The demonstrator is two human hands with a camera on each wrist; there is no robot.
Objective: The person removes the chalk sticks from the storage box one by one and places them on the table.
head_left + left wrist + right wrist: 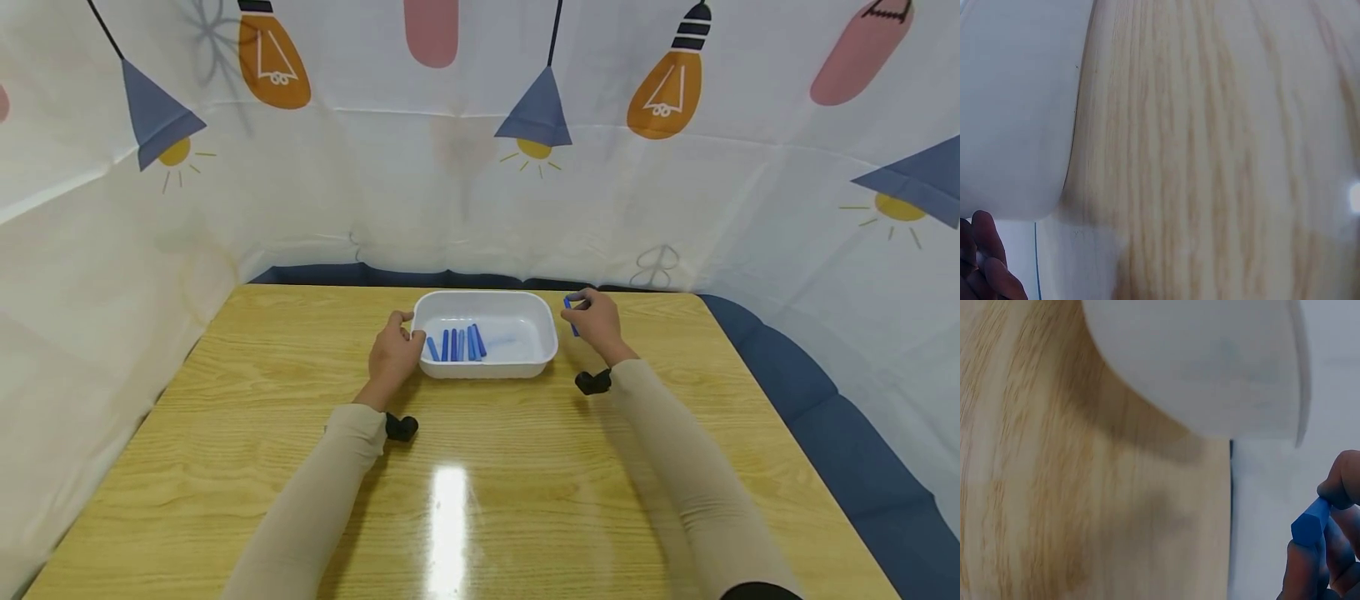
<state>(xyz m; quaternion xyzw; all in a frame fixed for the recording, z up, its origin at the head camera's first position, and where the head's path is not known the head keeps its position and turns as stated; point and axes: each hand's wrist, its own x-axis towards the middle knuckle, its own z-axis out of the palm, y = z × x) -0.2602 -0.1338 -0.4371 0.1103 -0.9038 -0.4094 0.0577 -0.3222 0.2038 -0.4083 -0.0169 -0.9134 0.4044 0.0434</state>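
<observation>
A white plastic tray [517, 368] with rounded corners stands near the table's far edge. Several blue chalk sticks [453, 345], some lighter than others, lie side by side in its left half. My left hand [393, 354] grips the tray's left rim; in the left wrist view its curled fingers [988, 250] show at the tray's corner. To the right of the tray, my right hand [597, 323] pinches one more blue chalk stick [1308, 526] between thumb and fingers, held apart from the tray. Its many-sided end faces the right wrist camera.
The wooden table [510, 467] stretches toward me, with a bright light reflection in front of the tray. A white printed cloth [450, 200] hangs behind the table's far edge. Dark blue padding [825, 408] runs along the right side.
</observation>
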